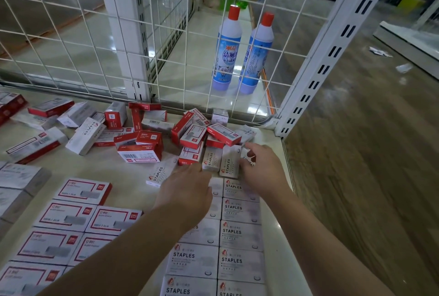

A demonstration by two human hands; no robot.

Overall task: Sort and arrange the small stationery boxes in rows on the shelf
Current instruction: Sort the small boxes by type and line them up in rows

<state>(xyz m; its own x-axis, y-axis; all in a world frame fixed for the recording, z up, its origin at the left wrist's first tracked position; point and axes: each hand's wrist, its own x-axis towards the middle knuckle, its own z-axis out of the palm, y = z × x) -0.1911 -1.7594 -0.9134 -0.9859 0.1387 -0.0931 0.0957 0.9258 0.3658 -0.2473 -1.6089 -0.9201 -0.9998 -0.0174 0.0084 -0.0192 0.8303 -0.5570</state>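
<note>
Two neat rows of white STAPLES boxes (pixel 241 234) run along the right side of the cream shelf (pixel 133 172). Red-and-white boxes (pixel 83 191) lie in rows at the left front. A loose heap of mixed boxes (pixel 197 136) sits at the back by the wire grid. My right hand (pixel 263 169) holds a white STAPLES box (pixel 230 162) at the far end of the white rows; a small box shows by its fingers. My left hand (pixel 187 188) lies beside it with fingers reaching to another white box (pixel 212 159); its fingertips are hidden.
A white wire grid (pixel 118 41) backs the shelf, with a slotted upright post (pixel 316 65) at the right corner. Two blue bottles with red caps (pixel 226 53) stand behind the grid. More scattered boxes (pixel 80 127) lie at the back left. The shelf's right edge drops to the floor.
</note>
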